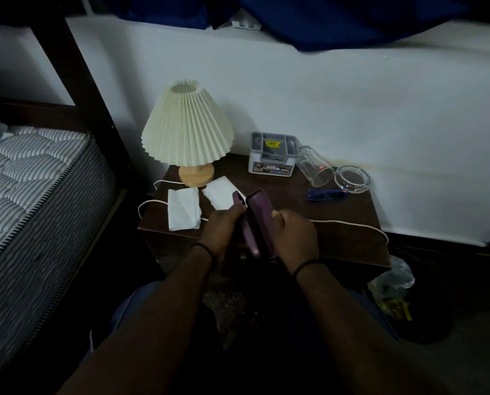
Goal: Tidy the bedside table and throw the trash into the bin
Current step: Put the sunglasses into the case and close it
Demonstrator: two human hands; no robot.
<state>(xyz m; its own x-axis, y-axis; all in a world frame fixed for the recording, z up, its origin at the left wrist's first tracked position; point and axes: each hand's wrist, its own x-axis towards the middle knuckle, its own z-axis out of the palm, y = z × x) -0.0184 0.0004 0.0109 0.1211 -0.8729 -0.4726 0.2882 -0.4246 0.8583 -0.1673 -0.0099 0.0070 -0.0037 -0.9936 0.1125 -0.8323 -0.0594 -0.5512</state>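
Both hands, left hand [222,228] and right hand [295,235], grasp one purple case [259,220] at frame centre; behind lie two tissues [182,209], one lamp [186,129], one tipped glass [313,166].

A bedroom: striped mattress [24,178] beside a bedside table [338,238] (pleated lamp [186,129] on it).

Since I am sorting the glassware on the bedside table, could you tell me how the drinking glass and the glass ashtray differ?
The drinking glass is tall and narrow; the glass ashtray is low and wide. The drinking glass lies tipped on its side, leaning towards the grey organiser box, while the ashtray sits flat and upright. Both are clear glass, look empty, and stand at the table's back right.
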